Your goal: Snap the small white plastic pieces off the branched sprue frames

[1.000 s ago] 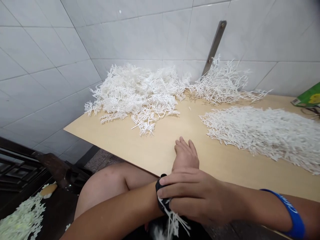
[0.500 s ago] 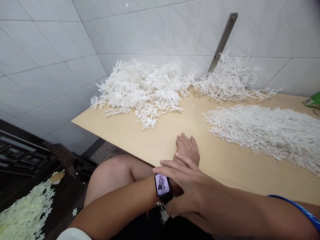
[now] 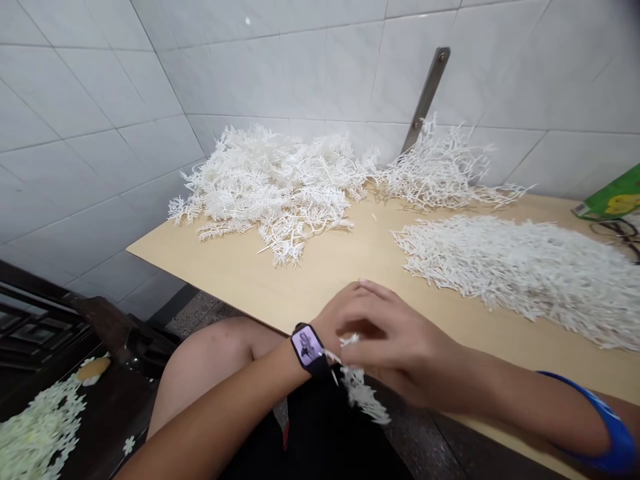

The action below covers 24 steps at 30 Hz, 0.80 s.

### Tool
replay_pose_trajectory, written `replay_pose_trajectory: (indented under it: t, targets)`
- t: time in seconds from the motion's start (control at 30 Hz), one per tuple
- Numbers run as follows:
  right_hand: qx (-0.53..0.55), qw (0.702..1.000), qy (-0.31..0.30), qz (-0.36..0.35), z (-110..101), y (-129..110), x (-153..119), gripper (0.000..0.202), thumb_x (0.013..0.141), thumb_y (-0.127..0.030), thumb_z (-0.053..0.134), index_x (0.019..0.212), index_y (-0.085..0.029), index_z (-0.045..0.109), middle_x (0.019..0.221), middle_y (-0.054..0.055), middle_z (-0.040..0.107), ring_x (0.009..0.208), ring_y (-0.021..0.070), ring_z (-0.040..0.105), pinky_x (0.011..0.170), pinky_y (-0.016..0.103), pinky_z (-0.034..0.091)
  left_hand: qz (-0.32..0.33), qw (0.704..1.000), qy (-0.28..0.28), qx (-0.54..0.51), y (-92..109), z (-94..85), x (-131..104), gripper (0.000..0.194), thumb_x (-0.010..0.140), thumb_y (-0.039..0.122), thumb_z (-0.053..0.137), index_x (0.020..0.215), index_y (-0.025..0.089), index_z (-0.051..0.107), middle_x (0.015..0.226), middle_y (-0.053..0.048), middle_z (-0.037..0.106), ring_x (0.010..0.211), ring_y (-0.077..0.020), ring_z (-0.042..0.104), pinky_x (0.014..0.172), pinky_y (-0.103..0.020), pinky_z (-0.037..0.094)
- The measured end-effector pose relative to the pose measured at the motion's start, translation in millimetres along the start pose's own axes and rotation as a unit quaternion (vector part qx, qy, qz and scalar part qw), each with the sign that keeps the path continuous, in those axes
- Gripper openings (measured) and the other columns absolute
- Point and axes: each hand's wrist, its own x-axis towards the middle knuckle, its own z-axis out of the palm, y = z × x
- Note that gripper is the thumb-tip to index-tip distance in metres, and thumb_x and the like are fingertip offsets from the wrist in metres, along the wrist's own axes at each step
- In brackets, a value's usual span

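While dark openwork wood [image 3: 35,320] fills the lower left edge, a spread of pale green and white flower-shaped pieces [image 3: 43,427] lies beside it on a dark seat [image 3: 103,417], with a tan object [image 3: 94,369] at its upper end and one loose white flower piece [image 3: 129,445] to its right. A bare knee [image 3: 205,353] comes next, near the edge of the light wooden surface [image 3: 210,267]. Toward the back of that surface, close to the tiled wall [image 3: 300,73], sits a big tangled heap of white branching sprigs [image 3: 275,180].

In front, the left forearm wears a black watch [image 3: 307,347] with a lit screen. The left hand [image 3: 336,310] is partly covered by the other one, so whether it is open or closed cannot be told. A small white sprig [image 3: 364,395] hangs below the right hand [image 3: 400,337], whose bent fingers grip it; the exact pinch is hidden and slightly blurred. Behind, a metal bracket [image 3: 427,100] leans against the wall, and a looser heap of white stems [image 3: 440,170] lies at its foot. Farther right are a long, flat bed of short white pieces [image 3: 525,270], a blue wristband [image 3: 597,413] on the right forearm, a green packet [image 3: 613,197] and dark-framed glasses [image 3: 620,230].
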Motion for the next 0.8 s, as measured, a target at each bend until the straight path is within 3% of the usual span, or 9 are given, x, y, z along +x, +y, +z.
replay_pose_trajectory:
  t: [0.07, 0.13, 0.2, 0.27, 0.4, 0.5, 0.57, 0.67, 0.8]
  targets:
    - [0.056, 0.989, 0.128, 0.037, 2, 14, -3, 0.018, 0.091, -0.012, 0.055, 0.093, -0.02, 0.071, 0.09, 0.007, 0.069, 0.085, 0.0181, 0.065, 0.086, 0.037, 0.054, -0.018, 0.997, 0.01, -0.079, -12, -15.3, -3, 0.018, 0.09, 0.031, 0.054, 0.095, 0.02, 0.068, 0.094, -0.003, 0.074, 0.088, -0.0187, 0.066, 0.08, -0.029, 0.051]
    - [0.102, 0.963, 0.206, 0.141, 7, 30, -6, 0.016, 0.093, -0.018, 0.055, 0.093, -0.02, 0.071, 0.085, 0.006, 0.07, 0.079, 0.0164, 0.066, 0.072, 0.029, 0.054, -0.095, 0.977, 0.079, -0.175, -21, -32.4, -3, 0.029, 0.095, 0.033, 0.044, 0.101, 0.016, 0.066, 0.097, -0.007, 0.073, 0.089, -0.021, 0.068, 0.078, -0.031, 0.052]
    - [0.158, 0.925, 0.216, 0.27, 15, 46, -9, 0.015, 0.093, -0.024, 0.057, 0.09, -0.018, 0.071, 0.077, 0.004, 0.069, 0.069, 0.015, 0.063, 0.064, 0.027, 0.051, -0.13, 0.968, 0.1, -0.19, -25, -46.5, -3, 0.028, 0.092, 0.032, 0.051, 0.109, 0.015, 0.065, 0.107, -0.01, 0.072, 0.095, -0.0235, 0.068, 0.082, -0.033, 0.053]
    - [0.235, 0.876, 0.204, 0.369, 21, 60, -10, 0.018, 0.091, -0.03, 0.058, 0.088, -0.016, 0.07, 0.067, 0.002, 0.065, 0.058, 0.0133, 0.058, 0.056, 0.026, 0.048, -0.094, 0.979, 0.061, -0.172, -24, -53.6, -5, 0.036, 0.083, 0.026, 0.065, 0.118, 0.019, 0.064, 0.124, -0.01, 0.067, 0.112, -0.0268, 0.063, 0.094, -0.035, 0.049]
    - [0.338, 0.807, 0.204, 0.439, 26, 74, -9, 0.026, 0.088, -0.039, 0.06, 0.085, -0.014, 0.066, 0.064, 0.001, 0.062, 0.053, 0.0114, 0.054, 0.053, 0.025, 0.045, -0.071, 0.972, -0.036, -0.22, -20, -44.7, -11, 0.045, 0.086, 0.026, 0.063, 0.131, 0.024, 0.058, 0.123, -0.008, 0.067, 0.108, -0.0258, 0.064, 0.097, -0.038, 0.049]
    - [0.365, 0.812, 0.176, 0.419, 27, 68, -9, 0.026, 0.09, -0.041, 0.059, 0.088, -0.015, 0.064, 0.075, 0.004, 0.068, 0.063, 0.0133, 0.06, 0.061, 0.027, 0.049, -0.128, 0.967, -0.016, -0.219, -23, -32.5, -17, 0.08, 0.081, 0.037, 0.072, 0.15, 0.024, 0.036, 0.129, -0.011, 0.064, 0.115, -0.0296, 0.061, 0.102, -0.045, 0.045]
    - [0.381, 0.827, 0.148, 0.387, 29, 60, -9, 0.025, 0.093, -0.04, 0.056, 0.09, -0.016, 0.062, 0.079, 0.004, 0.067, 0.069, 0.0143, 0.063, 0.067, 0.028, 0.051, -0.144, 0.961, -0.006, -0.236, -25, -29.3, -20, 0.081, 0.086, 0.045, 0.065, 0.154, 0.023, 0.028, 0.139, -0.012, 0.058, 0.126, -0.0301, 0.055, 0.109, -0.047, 0.039]
    - [0.37, 0.861, 0.102, 0.334, 32, 50, -10, 0.023, 0.095, -0.035, 0.051, 0.086, -0.017, 0.061, 0.077, 0.003, 0.063, 0.07, 0.0142, 0.061, 0.069, 0.028, 0.05, -0.154, 0.948, 0.012, -0.277, -23, -31.8, -22, 0.054, 0.098, 0.05, 0.04, 0.147, 0.025, 0.044, 0.143, -0.008, 0.056, 0.132, -0.0254, 0.051, 0.114, -0.041, 0.035]
    - [0.284, 0.903, 0.055, 0.318, 32, 47, -11, 0.019, 0.094, -0.026, 0.051, 0.081, -0.016, 0.061, 0.077, 0.003, 0.063, 0.071, 0.0138, 0.058, 0.068, 0.027, 0.046, -0.194, 0.933, 0.033, -0.3, -18, -37.0, -22, 0.051, 0.1, 0.052, 0.033, 0.13, 0.025, 0.064, 0.129, -0.005, 0.068, 0.121, -0.0238, 0.06, 0.108, -0.036, 0.041]
